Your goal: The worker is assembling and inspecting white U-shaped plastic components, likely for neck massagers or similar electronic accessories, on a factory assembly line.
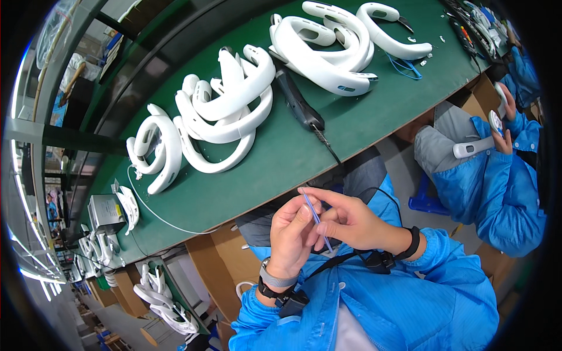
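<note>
My left hand [288, 233] and my right hand [351, 221] meet in front of my body, just off the near edge of the green table [374, 126]. Between them is a thin blue-violet stick [312, 209], held slantwise. Fingers of both hands are bent and pinched around it. The far fingertips overlap, so whether some small part also sits between them cannot be made out. Beyond my hands, a black corded hand tool [297, 104] lies on the table among white curved, U-shaped plastic housings [234, 105].
More white housings [322, 55] lie at the far right, near a blue cord loop [404, 67]. A white cable [167, 221] crosses the table at left, near a grey box [106, 212]. An open cardboard box [219, 257] stands below. A co-worker in blue [492, 181] sits at right.
</note>
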Action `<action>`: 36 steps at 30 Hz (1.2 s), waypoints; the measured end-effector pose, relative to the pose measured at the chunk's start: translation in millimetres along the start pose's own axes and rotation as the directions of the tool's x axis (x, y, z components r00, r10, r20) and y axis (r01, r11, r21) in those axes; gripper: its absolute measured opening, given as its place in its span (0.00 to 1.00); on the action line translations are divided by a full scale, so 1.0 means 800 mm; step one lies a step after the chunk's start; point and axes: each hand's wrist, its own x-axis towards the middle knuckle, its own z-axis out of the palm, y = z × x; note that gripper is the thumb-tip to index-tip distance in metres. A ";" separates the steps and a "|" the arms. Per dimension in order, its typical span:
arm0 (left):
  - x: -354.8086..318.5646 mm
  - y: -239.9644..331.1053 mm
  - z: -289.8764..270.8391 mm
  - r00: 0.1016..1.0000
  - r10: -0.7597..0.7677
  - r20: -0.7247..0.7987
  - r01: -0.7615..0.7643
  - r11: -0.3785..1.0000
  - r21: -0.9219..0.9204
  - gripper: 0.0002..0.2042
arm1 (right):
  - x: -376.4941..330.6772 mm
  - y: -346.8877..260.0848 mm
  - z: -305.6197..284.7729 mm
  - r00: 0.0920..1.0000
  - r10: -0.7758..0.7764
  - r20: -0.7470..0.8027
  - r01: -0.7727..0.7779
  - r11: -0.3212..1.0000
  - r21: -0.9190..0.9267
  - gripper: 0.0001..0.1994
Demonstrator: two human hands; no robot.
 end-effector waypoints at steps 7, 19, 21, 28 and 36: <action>0.010 0.007 -0.001 0.998 -0.042 0.038 0.047 0.992 -0.121 0.12 | 0.015 -0.001 -0.002 1.000 -0.020 -0.008 0.020 0.998 -0.061 0.31; 0.018 0.012 -0.012 0.997 -0.051 0.052 0.058 0.990 -0.131 0.12 | 0.028 -0.002 -0.001 0.999 0.014 -0.039 -0.017 0.998 -0.065 0.30; 0.015 0.010 -0.014 1.000 -0.027 -0.006 0.027 0.993 -0.112 0.13 | 0.030 -0.001 0.001 0.999 0.023 -0.031 -0.025 0.998 -0.053 0.30; 0.017 0.000 -0.035 0.942 0.311 -0.123 -0.247 0.895 0.371 0.10 | 0.037 0.014 0.005 0.995 0.049 -0.090 -0.049 0.999 0.006 0.29; 0.017 -0.036 -0.068 0.985 0.115 -0.130 -0.092 0.982 0.167 0.06 | 0.045 0.039 -0.005 0.963 0.178 -0.201 -0.197 0.977 -0.078 0.19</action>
